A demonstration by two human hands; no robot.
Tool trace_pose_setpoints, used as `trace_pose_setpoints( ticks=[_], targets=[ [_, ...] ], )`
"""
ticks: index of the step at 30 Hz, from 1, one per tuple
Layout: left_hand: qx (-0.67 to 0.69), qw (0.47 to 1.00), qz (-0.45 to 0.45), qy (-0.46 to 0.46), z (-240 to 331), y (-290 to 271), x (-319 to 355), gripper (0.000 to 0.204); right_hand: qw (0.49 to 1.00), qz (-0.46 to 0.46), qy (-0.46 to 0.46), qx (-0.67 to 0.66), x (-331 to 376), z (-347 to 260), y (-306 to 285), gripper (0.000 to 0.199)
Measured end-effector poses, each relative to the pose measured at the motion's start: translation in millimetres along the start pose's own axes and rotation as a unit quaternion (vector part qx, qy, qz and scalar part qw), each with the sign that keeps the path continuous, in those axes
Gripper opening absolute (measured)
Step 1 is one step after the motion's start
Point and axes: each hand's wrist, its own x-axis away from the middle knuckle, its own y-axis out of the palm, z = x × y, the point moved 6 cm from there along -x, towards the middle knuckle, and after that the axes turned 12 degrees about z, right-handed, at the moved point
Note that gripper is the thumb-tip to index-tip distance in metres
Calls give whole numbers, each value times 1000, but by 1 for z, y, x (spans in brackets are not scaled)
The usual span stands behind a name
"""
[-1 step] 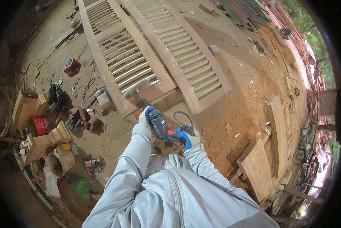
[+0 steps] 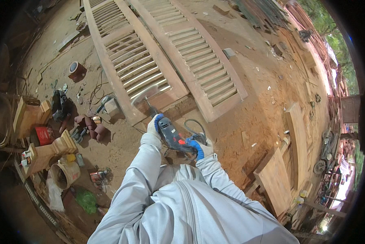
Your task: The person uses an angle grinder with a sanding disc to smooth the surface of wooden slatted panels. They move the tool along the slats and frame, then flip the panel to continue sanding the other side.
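Step in hand, as judged: surfacing the near end of the left shutter (image 2: pixel 172 93). Power tool (image 2: pixel 173 136) sits just short of that end, nose aimed at the bottom corner, blurred disc (image 2: pixel 145 95) over the wood; contact can't be told. Left hand (image 2: pixel 154 124), gloved, grip closed round the tool's front; right hand (image 2: pixel 202 147), gloved, grip closed at its rear. Right shutter (image 2: pixel 227 102) lies alongside. Next move likely calls for a level disc, light even pressure along the rail, and the looped cord (image 2: pixel 205 130) kept clear.
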Motion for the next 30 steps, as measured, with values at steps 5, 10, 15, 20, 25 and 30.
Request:
trace_pose_setpoints(
  ticks=[5, 10, 15, 20, 25, 30],
  targets=[
    [-46, 998, 11, 30, 16, -6, 3, 13, 1000, -6, 11, 1, 7, 6, 11, 26],
    [-35, 999, 15, 5, 10, 15, 15, 15, 998, 15, -38, 50, 1, -8, 8, 23],
    [-3, 991, -105, -86, -7, 60, 25, 18, 997, 23, -66, 32, -8, -25, -4, 21],
    [-7, 999, -29, -32, -6, 52, 11, 20, 994, 21, -82, 71, -8, -36, 0, 19],
    [8, 1000, -17, -14, 6, 16, 22, 17, 997, 10, -37, 64, -3, -16, 9, 20],
    [-32, 998, -26, 49, 25, 9, 46, 15, 999, 10, -8, 46, 20, -16, 8, 21]
  ],
)
